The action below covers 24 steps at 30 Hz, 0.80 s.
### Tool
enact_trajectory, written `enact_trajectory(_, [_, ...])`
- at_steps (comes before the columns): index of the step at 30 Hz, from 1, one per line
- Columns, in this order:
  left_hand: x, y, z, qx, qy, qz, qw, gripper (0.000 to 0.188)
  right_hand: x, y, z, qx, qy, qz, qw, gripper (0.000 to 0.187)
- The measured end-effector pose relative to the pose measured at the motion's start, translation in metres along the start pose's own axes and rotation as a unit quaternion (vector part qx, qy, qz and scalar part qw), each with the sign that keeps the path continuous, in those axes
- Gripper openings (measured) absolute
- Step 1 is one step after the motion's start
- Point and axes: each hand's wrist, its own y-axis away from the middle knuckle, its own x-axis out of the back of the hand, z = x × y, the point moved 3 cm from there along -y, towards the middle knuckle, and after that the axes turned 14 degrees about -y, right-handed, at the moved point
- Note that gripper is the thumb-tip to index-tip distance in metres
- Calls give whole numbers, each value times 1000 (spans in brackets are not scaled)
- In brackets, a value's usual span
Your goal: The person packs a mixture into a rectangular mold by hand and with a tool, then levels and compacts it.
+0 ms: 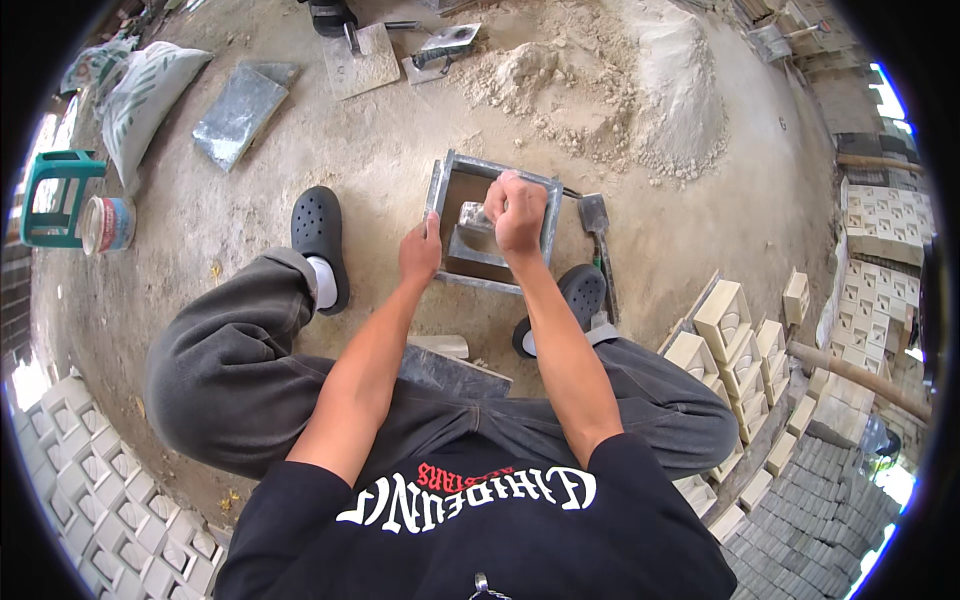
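Note:
A square grey metal mould frame [552, 225] sits on the ground between my feet, with tan material inside it. My left hand [420, 250] is closed on the frame's left side, thumb along the rim. Over the inside of the frame, my right hand [517, 212] makes a fist. A small silvery block-like piece [474, 214] shows just left of that fist, above a curved grey shape in the mould. The fingers hide whatever the fist grips.
A small flat-bladed tool [593, 213] lies right of the mould. Beyond are a pale powder heap [680, 95], a trowel board [362, 62] and grey plates [240, 112]. Cast blocks [725, 318] stand at right. A green stool [62, 200] and bucket [108, 224] are at left.

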Motion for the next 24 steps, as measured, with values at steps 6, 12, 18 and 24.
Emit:
enact_trajectory(6, [0,2,7,-11,20,31,999,61,11,3,6,-39,61,7,997,50])
enact_trajectory(12, [2,-2,11,-4,12,-7,1000,60,29,11,15,-30,54,-7,998,50])
enact_trajectory(18, [4,-2,11,-2,9,-10,1000,60,35,27,7,3,38,-4,999,50])
enact_trajectory(24, [2,0,7,1,-3,-12,1000,61,39,30,-10,-30,-9,35,999,49])
